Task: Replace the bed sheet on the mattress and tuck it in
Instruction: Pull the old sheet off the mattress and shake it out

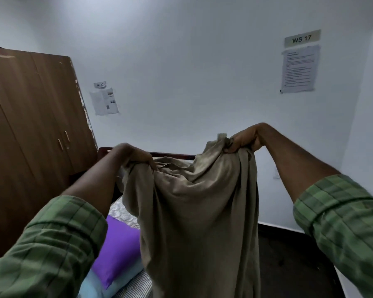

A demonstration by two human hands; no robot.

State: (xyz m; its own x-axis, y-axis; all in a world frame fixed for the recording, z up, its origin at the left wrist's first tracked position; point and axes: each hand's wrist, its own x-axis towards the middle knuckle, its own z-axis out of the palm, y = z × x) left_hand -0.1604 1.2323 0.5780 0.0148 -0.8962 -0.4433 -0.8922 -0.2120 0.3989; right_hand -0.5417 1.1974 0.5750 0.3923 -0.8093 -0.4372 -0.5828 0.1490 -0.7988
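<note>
**Beige sheet held aloft in both hands over the bed**

The left hand point(136, 157) is raised in front of the camera, its fingers curled over and clamped on a bunched upper edge of a beige bed sheet point(194, 211). The right hand point(246, 139) is held higher and further right, likewise clenched on a gathered wad of the same sheet, with a small tuft of cloth sticking up past the fingers. The two hands are apart, and the fabric sags in folds between them.

From these two holds the sheet hangs down in a long, creased drape through the middle of the view and runs out of the bottom edge. It hides most of the bed behind it. Whether its lower part touches the mattress cannot be told.

To the left of the hanging cloth a strip of striped mattress point(122, 214) is visible. On it lies a purple pillow point(116, 252), resting on top of a light blue pillow point(108, 287). A dark wooden headboard point(172, 155) shows beyond the hands, against the pale wall.

Both forearms are bare, with green checked sleeves point(52, 250) rolled back. A brown wooden wardrobe point(30, 125) stands at the left. On the wall hang printed notices, one labelled "WS 17" point(302, 38) and a smaller labelled one point(105, 100) near the wardrobe. Dark floor point(289, 254) lies to the right of the sheet.
</note>
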